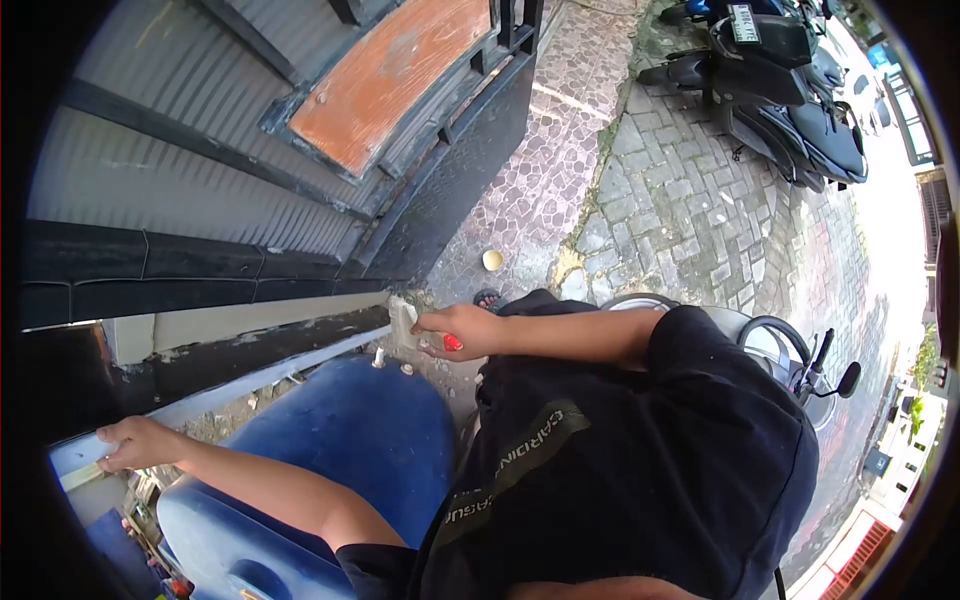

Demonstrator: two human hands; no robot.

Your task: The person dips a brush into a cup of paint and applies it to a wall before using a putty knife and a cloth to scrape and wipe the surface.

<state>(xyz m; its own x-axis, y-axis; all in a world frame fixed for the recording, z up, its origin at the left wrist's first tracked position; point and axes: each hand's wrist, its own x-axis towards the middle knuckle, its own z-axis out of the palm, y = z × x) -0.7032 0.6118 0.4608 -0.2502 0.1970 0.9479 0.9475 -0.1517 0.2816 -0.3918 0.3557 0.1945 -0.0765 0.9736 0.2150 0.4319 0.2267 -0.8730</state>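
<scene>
My right hand [462, 332] is closed around the red handle of a putty knife [452, 343]. Its pale, smeared blade [403, 320] points left, against the right end of a long light-grey ledge [270, 375]. At the far left, my left hand [142, 445] grips the other end of this ledge with bent fingers; the fingertips are partly hidden. A large blue plastic drum [350, 430] lies below the ledge, between my forearms, with small pale fittings on its upper edge.
A dark metal fence [170, 115] with an orange-brown board [395, 75] rises above the ledge. A small yellowish bowl [492, 261] sits on the paving. Motorcycles [760, 90] stand at upper right, and a handlebar with a mirror [849, 380] is behind me.
</scene>
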